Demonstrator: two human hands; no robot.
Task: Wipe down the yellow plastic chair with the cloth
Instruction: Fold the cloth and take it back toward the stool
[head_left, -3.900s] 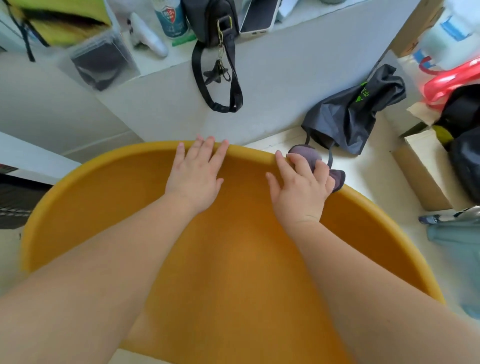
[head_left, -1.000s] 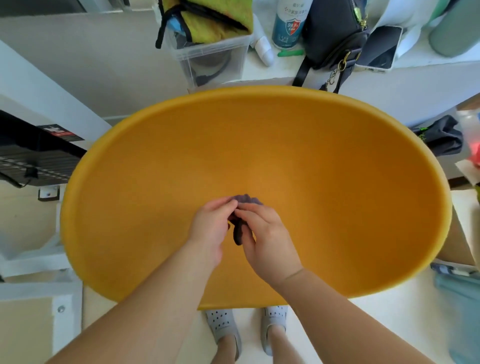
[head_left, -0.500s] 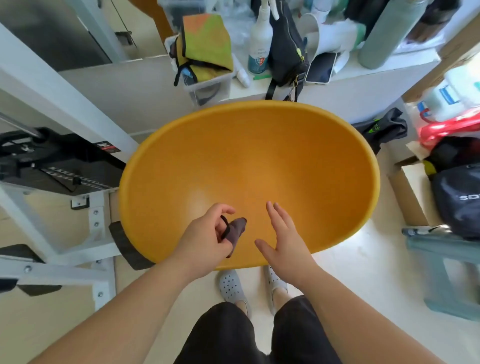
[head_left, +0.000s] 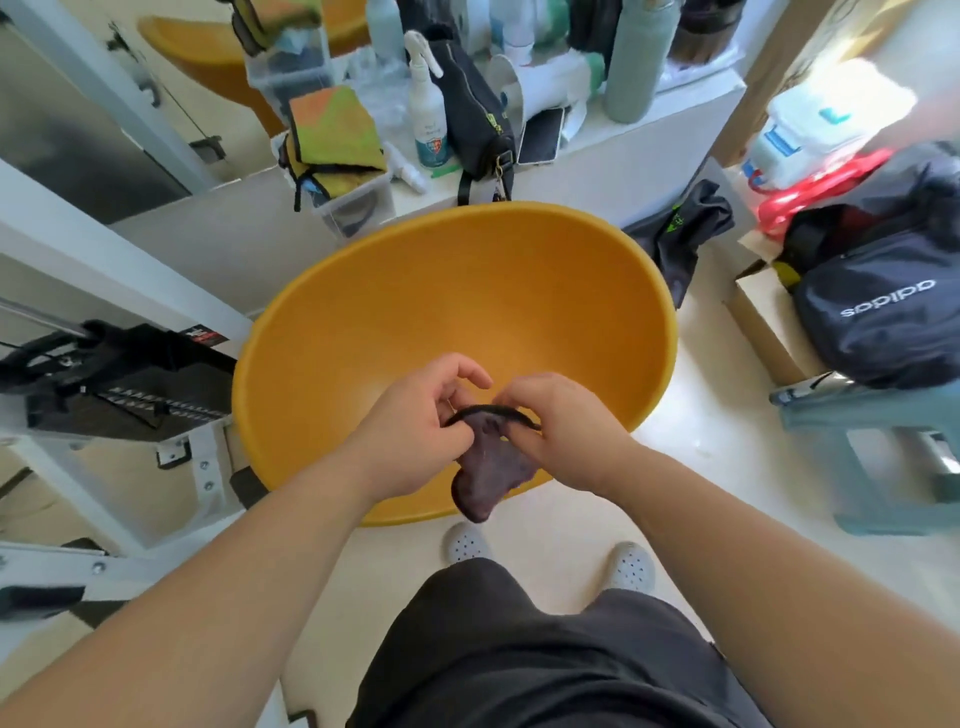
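Above the rounded yellow chair (head_left: 467, 301), both hands pinch limp cloth (head_left: 488, 467).

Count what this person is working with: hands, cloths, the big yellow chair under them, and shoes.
Hands: 2, the left hand and the right hand, both gripping the cloth
Cloth: 1, dark purple
Yellow chair: 1
White shoes: 2, left shoe and right shoe
Total: 6

Both the left hand (head_left: 415, 431) and the right hand (head_left: 563, 431) pinch a dark purple cloth (head_left: 491, 470). It hangs just above the near rim of the yellow chair (head_left: 467, 306).
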